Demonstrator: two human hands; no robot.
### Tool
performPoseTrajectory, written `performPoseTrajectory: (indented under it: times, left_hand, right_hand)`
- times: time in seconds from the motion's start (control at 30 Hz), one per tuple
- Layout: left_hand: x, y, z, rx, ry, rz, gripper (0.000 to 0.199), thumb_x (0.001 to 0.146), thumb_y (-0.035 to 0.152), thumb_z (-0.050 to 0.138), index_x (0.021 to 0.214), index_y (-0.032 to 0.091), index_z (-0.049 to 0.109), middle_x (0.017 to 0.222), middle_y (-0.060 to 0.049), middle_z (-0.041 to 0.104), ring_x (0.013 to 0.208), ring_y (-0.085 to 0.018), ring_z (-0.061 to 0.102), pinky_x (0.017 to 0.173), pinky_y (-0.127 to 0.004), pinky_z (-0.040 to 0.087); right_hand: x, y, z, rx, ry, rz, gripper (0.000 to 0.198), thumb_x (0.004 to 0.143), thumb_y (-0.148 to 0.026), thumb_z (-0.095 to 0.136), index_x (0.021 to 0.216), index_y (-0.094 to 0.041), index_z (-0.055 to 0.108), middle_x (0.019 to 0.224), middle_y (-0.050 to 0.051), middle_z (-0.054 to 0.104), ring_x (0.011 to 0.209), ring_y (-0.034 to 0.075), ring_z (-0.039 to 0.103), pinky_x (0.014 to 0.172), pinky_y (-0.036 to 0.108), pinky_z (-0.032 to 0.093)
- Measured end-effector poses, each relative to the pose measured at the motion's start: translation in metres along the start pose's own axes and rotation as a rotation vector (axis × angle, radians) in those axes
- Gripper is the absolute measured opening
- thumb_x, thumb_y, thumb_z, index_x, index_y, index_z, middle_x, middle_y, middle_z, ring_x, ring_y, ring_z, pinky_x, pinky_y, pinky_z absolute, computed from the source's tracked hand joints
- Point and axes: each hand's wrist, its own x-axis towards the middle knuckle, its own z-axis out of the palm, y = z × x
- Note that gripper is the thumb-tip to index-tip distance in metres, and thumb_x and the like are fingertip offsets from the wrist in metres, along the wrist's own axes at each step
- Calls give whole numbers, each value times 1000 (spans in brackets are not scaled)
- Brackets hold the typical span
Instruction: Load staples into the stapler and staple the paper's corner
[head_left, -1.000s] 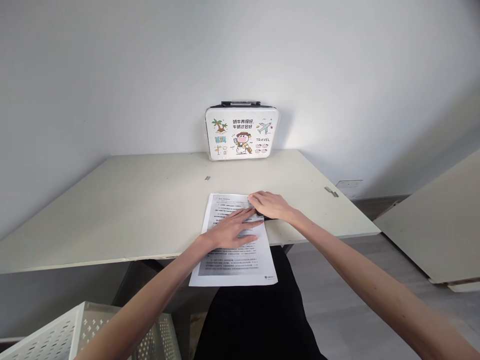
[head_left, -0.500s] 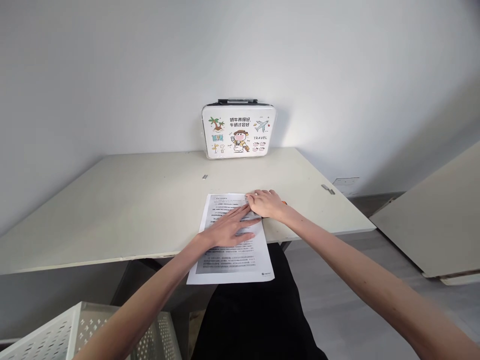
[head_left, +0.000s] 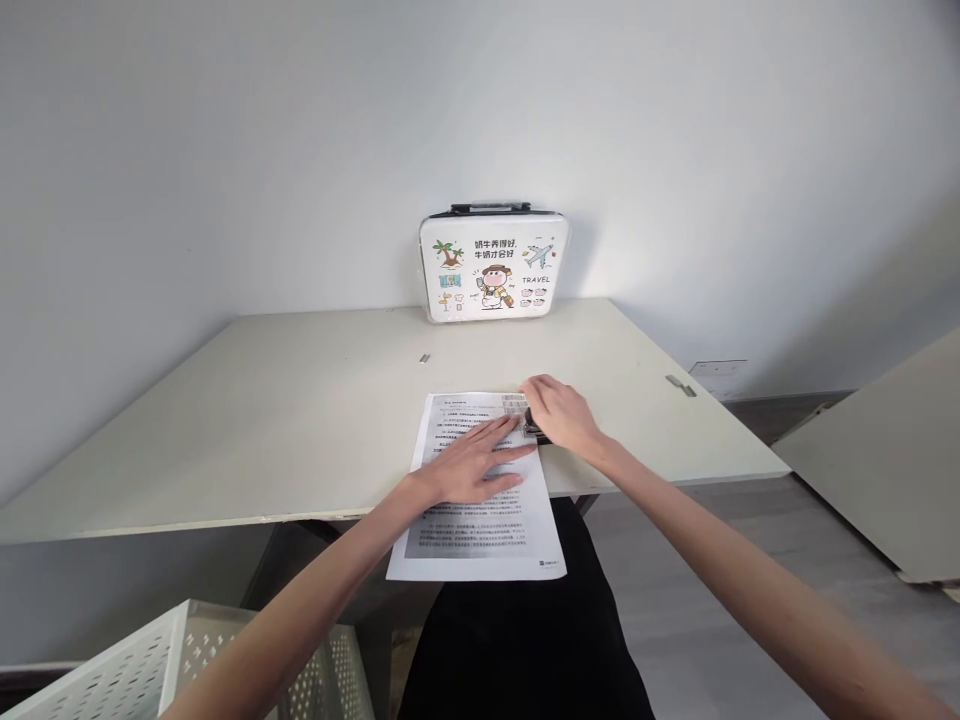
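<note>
A printed sheet of paper (head_left: 480, 558) lies on the white table (head_left: 300, 410), its lower end jutting past the front edge over my lap. My left hand (head_left: 472, 465) rests flat on the print with fingers spread, pressing it down. Over the sheet's right edge, my right hand (head_left: 561, 412) is closed around a black stapler (head_left: 532, 428). The stapler's metal nose shows beside my left fingertips; most of its body is hidden under my palm. Whether the paper is between its jaws I cannot tell.
A white carry case (head_left: 495, 265) with cartoon prints stands against the wall. A small staple strip (head_left: 424, 358) lies in front of it, and more strips (head_left: 680, 385) lie near the right edge. A white perforated basket (head_left: 180, 640) stands below left.
My right hand has drawn back slightly from my left fingers, and the stapler's nose now shows. The whole view has shifted, so everything sits a little further right. My left hand stays on the paper.
</note>
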Motion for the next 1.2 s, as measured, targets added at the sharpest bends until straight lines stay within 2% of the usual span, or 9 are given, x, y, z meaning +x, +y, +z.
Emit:
performPoseTrajectory:
  times: [0.13,0.23,0.47,0.57,0.7,0.8,0.97,1.1,1.2]
  left_hand:
    - [-7,-2,-3,7,-23,-50,59,110,59,40,165,38,36,177,5,1,164,-29,6,134,-50,10]
    - [-14,-5,-8,26,-41,-84,59,110,58,39,166,38,34,177,5,1,164,-30,5,134,-50,11]
    - [-24,-20,-16,103,-22,-172,56,110,58,38,164,43,36,177,8,5,164,-30,9,134,-50,16]
    - [-22,-21,-17,127,0,-185,55,111,57,38,162,39,43,177,6,12,163,-28,13,134,-48,18]
    - [-26,-26,-23,194,72,-262,57,111,58,36,161,33,45,176,2,19,163,-28,18,133,-49,20]
    - [-46,-39,-32,229,108,-339,60,110,60,36,162,32,44,176,0,22,162,-30,22,132,-51,24]
    - [-100,-57,-47,234,172,-435,63,108,62,38,163,31,42,175,-2,25,161,-31,24,130,-53,27]
    - [-135,-45,-49,222,147,-404,62,108,58,44,166,38,33,175,3,24,161,-30,24,129,-52,30]
    - [-143,-31,-41,228,91,-329,60,111,52,41,167,40,27,176,5,19,162,-28,20,131,-52,26]
  right_hand:
    - [-25,21,13,127,137,71,66,112,-39,5,107,-21,69,111,14,74,106,27,67,95,37,46]
    - [-45,37,23,218,205,130,64,112,-45,7,101,-22,65,101,13,74,99,28,67,89,38,48]
    - [-56,64,27,620,192,48,41,106,-59,41,118,-28,63,123,7,73,113,28,67,96,41,51]
    - [-55,65,26,683,206,40,38,97,-57,61,121,-28,64,122,6,73,110,28,69,94,41,53]
    - [-55,64,24,757,211,56,34,90,-53,71,112,-28,68,113,4,75,104,27,69,89,38,53]
    - [-55,65,24,783,209,84,32,89,-54,72,106,-27,69,106,4,76,98,26,69,83,36,53]
    - [-53,67,27,779,276,172,36,87,-59,72,100,-25,69,99,4,77,90,26,68,76,35,50]
    - [-52,69,28,806,306,214,36,87,-57,72,103,-25,68,101,5,77,92,26,69,79,36,51]
    - [-52,71,31,780,308,188,34,89,-55,71,106,-26,68,103,4,77,93,26,70,80,36,51]
